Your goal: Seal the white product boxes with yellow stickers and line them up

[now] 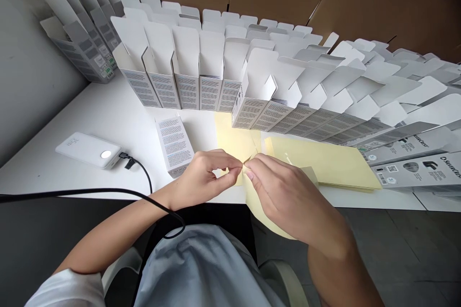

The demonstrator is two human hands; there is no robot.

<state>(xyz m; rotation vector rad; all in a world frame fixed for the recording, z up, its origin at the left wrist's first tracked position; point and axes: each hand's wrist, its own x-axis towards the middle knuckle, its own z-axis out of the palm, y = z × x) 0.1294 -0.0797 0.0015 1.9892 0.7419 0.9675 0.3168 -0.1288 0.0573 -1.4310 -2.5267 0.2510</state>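
My right hand (288,192) is closed on a yellow sheet of paper (273,223), which curls down below it over the table's front edge. Thumb and forefinger of my left hand (209,175) are pinched together, their tips meeting my right fingertips at the sheet's upper corner. Whatever lies between the left fingertips is too small to make out. Just beyond my left wrist, a closed white box (175,144) with printed text lies on the table. Another yellow sheet (234,136) is flat behind my hands, and a stack of yellow sheets (338,163) lies to the right.
Rows of open-topped white boxes (189,88) stand along the back, more at the far left (86,50). A white power bank (88,149) with a black cable (108,191) lies left; the cable crosses my left forearm. Printed boxes (421,172) lie at the right.
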